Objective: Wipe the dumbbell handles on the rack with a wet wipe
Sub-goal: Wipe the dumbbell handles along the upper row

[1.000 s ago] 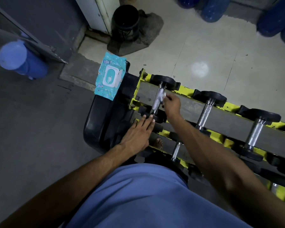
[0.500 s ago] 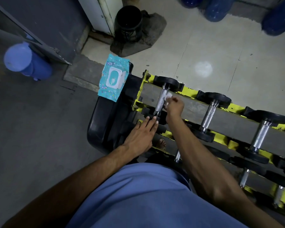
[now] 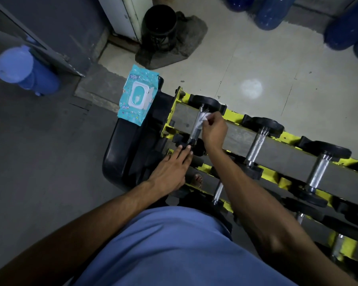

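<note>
My right hand (image 3: 214,131) has its fingers curled in, pinching a small white wet wipe (image 3: 206,117) between the fingertips and thumb. It presses the wipe against the far end of the dumbbell handle (image 3: 195,129), close to the black head on the far side. That dumbbell is the one at the left end of the top row and lies across the yellow rack (image 3: 175,112), its chrome grip catching the light. My left hand (image 3: 170,168) is flat with the fingers straight and close together. Its fingertips rest by the near black head of the same dumbbell, and it grips nothing. Two more dumbbells sit to the right on the same row, their handles (image 3: 256,145) bare. I cannot tell how much of the wipe is folded inside my fingers, since only a crumpled corner shows. Just left of the rack, a teal wipes pack (image 3: 137,96) with a white flap lies on the end of a black bench (image 3: 120,157).
</note>
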Demonstrator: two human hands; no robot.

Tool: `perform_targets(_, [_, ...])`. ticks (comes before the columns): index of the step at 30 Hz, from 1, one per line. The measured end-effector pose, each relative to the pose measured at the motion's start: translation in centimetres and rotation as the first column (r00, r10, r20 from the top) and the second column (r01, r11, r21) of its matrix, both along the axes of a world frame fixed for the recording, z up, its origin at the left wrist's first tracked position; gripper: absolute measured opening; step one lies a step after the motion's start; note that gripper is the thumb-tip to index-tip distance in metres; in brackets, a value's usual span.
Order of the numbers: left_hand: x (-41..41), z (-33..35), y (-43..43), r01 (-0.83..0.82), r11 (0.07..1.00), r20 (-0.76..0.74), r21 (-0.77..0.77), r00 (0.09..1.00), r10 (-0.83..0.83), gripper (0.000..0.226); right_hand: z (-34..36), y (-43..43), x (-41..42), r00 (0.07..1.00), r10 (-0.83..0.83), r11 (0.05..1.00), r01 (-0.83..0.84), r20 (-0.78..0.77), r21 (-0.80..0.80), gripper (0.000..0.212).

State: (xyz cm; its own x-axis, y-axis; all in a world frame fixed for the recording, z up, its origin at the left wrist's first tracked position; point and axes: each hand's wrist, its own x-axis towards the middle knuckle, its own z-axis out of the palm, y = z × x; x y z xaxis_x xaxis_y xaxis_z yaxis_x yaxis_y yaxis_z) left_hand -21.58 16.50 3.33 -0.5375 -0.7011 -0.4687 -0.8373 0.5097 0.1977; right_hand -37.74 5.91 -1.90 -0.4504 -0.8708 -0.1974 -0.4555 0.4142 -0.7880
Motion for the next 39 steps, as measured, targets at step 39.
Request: perform_targets(39, [1.3, -1.0, -0.6, 0.093, 0.996, -0.014, 0.001, 0.996, -0.093, 0.090, -0.2, 4.9, -1.7, 0.869, 0.456, 0.877, -0.404, -0.190, 0.259, 0.007])
